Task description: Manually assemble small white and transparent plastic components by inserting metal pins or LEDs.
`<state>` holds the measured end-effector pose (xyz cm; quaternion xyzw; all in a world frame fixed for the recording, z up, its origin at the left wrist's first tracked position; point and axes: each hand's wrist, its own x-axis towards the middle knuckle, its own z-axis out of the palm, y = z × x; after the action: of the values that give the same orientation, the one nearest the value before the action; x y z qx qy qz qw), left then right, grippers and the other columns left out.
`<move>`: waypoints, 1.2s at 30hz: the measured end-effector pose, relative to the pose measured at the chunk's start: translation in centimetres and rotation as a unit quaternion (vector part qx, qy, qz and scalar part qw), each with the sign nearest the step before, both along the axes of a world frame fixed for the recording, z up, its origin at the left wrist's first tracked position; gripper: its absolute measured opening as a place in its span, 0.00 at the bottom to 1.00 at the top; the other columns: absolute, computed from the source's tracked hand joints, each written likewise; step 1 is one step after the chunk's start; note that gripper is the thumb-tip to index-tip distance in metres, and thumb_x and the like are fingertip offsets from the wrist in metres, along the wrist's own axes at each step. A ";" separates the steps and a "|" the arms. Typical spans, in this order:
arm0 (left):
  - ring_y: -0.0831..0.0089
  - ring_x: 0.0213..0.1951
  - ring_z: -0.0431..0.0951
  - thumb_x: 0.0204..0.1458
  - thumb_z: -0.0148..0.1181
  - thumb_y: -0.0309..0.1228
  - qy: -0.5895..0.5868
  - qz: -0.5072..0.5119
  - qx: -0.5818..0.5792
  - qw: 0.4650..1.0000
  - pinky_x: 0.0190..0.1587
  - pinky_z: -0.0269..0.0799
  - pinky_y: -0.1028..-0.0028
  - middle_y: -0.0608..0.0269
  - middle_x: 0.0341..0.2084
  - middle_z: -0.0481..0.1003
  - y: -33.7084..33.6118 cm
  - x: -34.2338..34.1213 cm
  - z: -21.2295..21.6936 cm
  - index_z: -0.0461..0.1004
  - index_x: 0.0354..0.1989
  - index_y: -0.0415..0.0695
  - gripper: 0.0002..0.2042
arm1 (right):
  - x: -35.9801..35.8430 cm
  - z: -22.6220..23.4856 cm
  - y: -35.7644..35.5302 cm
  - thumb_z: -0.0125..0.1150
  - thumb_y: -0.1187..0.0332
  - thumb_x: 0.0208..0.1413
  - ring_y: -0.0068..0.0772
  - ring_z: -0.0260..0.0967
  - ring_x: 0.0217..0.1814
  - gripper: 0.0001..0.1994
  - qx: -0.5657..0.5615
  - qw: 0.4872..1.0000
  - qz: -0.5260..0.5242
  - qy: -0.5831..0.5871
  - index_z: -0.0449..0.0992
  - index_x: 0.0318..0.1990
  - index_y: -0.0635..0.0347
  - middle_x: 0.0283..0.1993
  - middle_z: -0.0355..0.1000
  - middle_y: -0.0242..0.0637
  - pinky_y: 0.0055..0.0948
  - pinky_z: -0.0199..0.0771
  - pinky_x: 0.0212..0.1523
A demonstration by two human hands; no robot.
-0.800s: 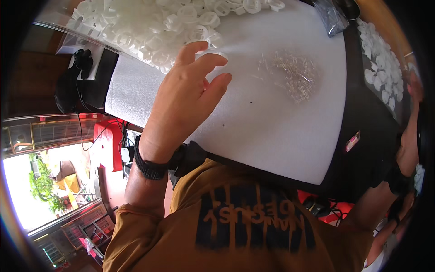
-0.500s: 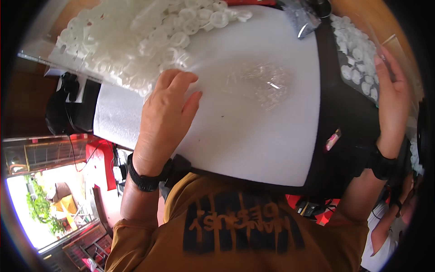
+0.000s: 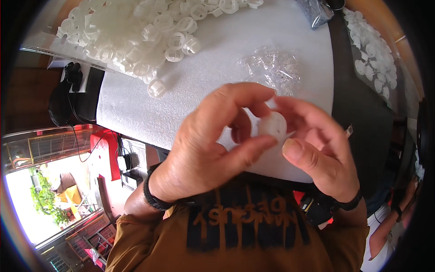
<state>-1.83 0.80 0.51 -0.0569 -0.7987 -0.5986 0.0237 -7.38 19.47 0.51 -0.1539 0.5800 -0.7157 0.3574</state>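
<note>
Over the near part of the white foam sheet (image 3: 149,113), my two hands meet. My left hand (image 3: 217,136) pinches a small round white plastic piece (image 3: 273,124) between thumb and fingers. Curled around its other side is my right hand (image 3: 319,149), its thumb close to the piece. A pale tip shows between the right thumb and fingers, too small and blurred to name. At the far left lies a big heap of translucent white round plastic parts (image 3: 136,36). Beyond my hands is a small pile of thin clear pins (image 3: 276,68).
More white plastic pieces (image 3: 374,52) lie in a heap at the far right on the dark table (image 3: 362,118). A clear bag with dark contents (image 3: 315,13) sits at the back. One loose round part (image 3: 157,88) rests near the left heap. Another person's arm (image 3: 394,217) shows at lower right.
My left hand has moved right from the left heap, and my right hand has come in from the right heap. Both now meet at a round white piece.
</note>
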 end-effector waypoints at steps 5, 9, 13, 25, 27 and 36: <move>0.82 0.26 0.68 0.41 0.63 0.20 0.091 -0.024 -0.073 0.993 0.28 0.65 0.82 0.63 0.35 0.71 1.2 0.4 -1.1 0.64 0.49 0.38 0.24 | -0.1 -1.9 -0.3 0.55 0.63 0.56 0.21 0.66 0.41 0.21 -0.066 0.988 0.049 -0.130 0.64 0.53 0.65 0.42 0.70 0.36 0.20 0.67 0.38; 0.80 0.25 0.69 0.39 0.62 0.18 0.069 -0.007 -0.101 0.993 0.27 0.66 0.80 0.62 0.35 0.71 1.0 0.4 -1.0 0.67 0.47 0.39 0.23 | -0.3 -2.1 0.1 0.54 0.64 0.56 0.24 0.68 0.38 0.20 -0.041 0.986 0.011 -0.163 0.63 0.53 0.65 0.42 0.71 0.38 0.20 0.68 0.36; 0.79 0.25 0.69 0.42 0.59 0.19 0.022 0.020 -0.211 0.977 0.27 0.67 0.80 0.61 0.34 0.71 -1.0 -0.6 -1.2 0.70 0.42 0.40 0.16 | -1.1 -2.1 0.1 0.50 0.62 0.57 0.25 0.68 0.33 0.17 -0.027 0.984 -0.091 -0.148 0.66 0.49 0.63 0.42 0.70 0.43 0.21 0.67 0.32; 0.58 0.32 0.72 0.46 0.54 0.22 0.100 0.007 -0.421 0.902 0.33 0.68 0.67 0.57 0.31 0.69 -0.4 -4.2 -1.7 0.71 0.37 0.39 0.09 | -2.6 -2.9 0.8 0.46 0.64 0.57 0.24 0.65 0.34 0.16 -0.065 0.971 -0.166 -0.159 0.65 0.50 0.64 0.46 0.68 0.45 0.21 0.65 0.34; 0.58 0.32 0.72 0.45 0.54 0.21 0.109 0.003 -0.459 0.882 0.32 0.68 0.67 0.58 0.30 0.69 -0.5 -4.7 -2.2 0.71 0.36 0.40 0.08 | -2.6 -2.8 0.7 0.46 0.66 0.56 0.25 0.66 0.35 0.17 -0.070 0.971 -0.162 -0.160 0.64 0.51 0.65 0.47 0.67 0.46 0.21 0.65 0.34; 0.59 0.29 0.71 0.43 0.55 0.24 0.115 0.017 -0.478 0.871 0.30 0.68 0.65 0.59 0.26 0.67 -0.2 -5.2 -3.0 0.69 0.28 0.42 0.04 | -2.1 -2.3 1.0 0.46 0.68 0.54 0.28 0.67 0.33 0.24 -0.112 0.982 -0.094 -0.121 0.57 0.58 0.68 0.51 0.66 0.50 0.23 0.67 0.32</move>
<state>-7.01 0.60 -2.45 -0.1167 -0.9797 -0.1323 0.0955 -9.48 20.42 -1.79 -0.0502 0.4605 -0.8199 0.3364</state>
